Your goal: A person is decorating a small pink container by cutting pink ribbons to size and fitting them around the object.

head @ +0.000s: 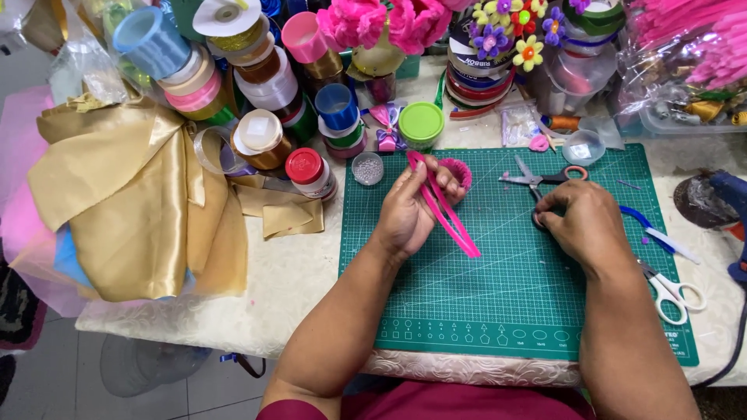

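My left hand [411, 208] pinches a folded pink ribbon [455, 222] over the green cutting mat [467, 303]; the ribbon's two tails run down to the right. A pink ribbon roll [460, 169] lies just behind that hand's fingers. My right hand [580, 220] rests knuckles-up on the mat, its fingers curled on the handles of dark scissors [531, 179] whose blades point left. What lies under the palm is hidden.
Gold satin cloth [132, 202] is heaped at the left. Several ribbon spools [257, 78] and lidded jars stand along the back. White-handled scissors [671, 292], a blue-handled tool [650, 229] and a glue gun [731, 202] lie at the right.
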